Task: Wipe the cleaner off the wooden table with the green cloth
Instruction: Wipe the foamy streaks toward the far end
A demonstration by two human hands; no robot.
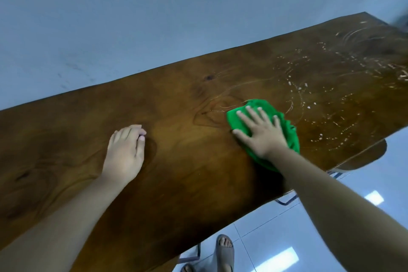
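the hands are both on the long brown wooden table. the right hand lies flat, fingers straight and spread, pressing on the crumpled green cloth near the middle of the table. the left hand rests apart from it, fingers loosely curled with their tips on the wood, holding nothing. whitish streaks and dots of cleaner cover the table to the right of the cloth. below the table edge, a foot in a grey sandal stands on the pale tiled floor.
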